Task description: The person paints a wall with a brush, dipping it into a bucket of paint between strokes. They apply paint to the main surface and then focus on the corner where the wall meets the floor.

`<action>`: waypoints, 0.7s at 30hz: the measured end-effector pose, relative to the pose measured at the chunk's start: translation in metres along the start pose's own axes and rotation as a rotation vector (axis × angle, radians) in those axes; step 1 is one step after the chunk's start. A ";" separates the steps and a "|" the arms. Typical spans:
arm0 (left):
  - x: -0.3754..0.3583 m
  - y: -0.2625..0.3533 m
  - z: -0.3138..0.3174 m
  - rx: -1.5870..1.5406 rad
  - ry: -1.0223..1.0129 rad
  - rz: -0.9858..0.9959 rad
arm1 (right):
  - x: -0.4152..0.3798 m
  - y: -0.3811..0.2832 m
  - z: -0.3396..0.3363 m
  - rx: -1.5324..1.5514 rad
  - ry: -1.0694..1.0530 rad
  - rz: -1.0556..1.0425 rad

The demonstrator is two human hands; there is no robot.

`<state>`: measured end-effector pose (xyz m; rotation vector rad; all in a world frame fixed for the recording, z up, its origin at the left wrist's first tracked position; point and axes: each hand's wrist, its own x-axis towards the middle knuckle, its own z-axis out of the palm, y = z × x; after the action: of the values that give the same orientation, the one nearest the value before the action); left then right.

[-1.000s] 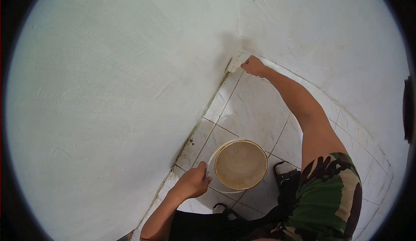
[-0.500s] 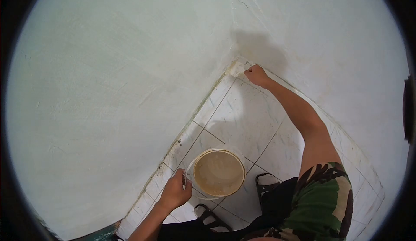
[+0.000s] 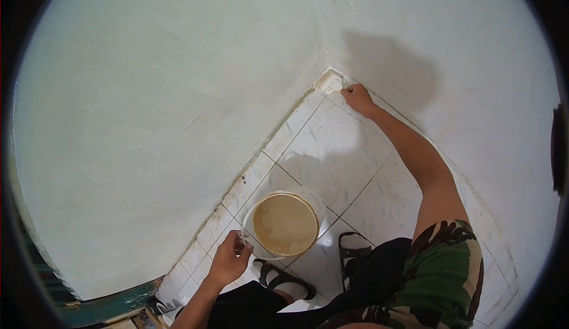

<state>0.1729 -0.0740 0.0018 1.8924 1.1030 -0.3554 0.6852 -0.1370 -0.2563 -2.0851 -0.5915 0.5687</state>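
Note:
My left hand (image 3: 230,259) is closed around the thin handle of a white bucket (image 3: 320,203). Inside the tilted bucket is a beige, cloudy liquid (image 3: 285,225). Far ahead, my right hand (image 3: 358,99) is closed like a fist at the foot of the right wall, near the room corner. Whatever its fingers grip is hidden or too small to make out. Just left of those fingers, a pale, whitish patch (image 3: 330,83) fills the floor corner where the two walls meet.
Pale plastered walls (image 3: 136,122) rise left and right from the white tiled floor (image 3: 338,163). My sandalled feet (image 3: 287,281) stand close behind the bucket. A dark green edge (image 3: 112,305) and wooden pieces (image 3: 142,320) lie at the lower left.
My right hand has shifted slightly right, away from the corner, and its shadow on the wall has moved right. The bucket and my left hand sit a little further left in view.

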 end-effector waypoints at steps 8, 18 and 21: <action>0.008 -0.002 -0.001 0.123 0.086 0.052 | -0.047 -0.132 -0.081 0.045 -0.601 -0.128; 0.016 0.006 -0.012 0.149 0.060 -0.041 | -0.240 -0.258 -0.023 -0.539 -1.260 -0.773; 0.017 -0.002 -0.012 0.217 0.079 0.051 | -0.269 -0.227 0.040 -0.643 -1.264 -0.888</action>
<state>0.1785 -0.0548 -0.0030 2.1380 1.1029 -0.3873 0.4054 -0.1572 -0.0394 -1.4487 -2.4938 1.1981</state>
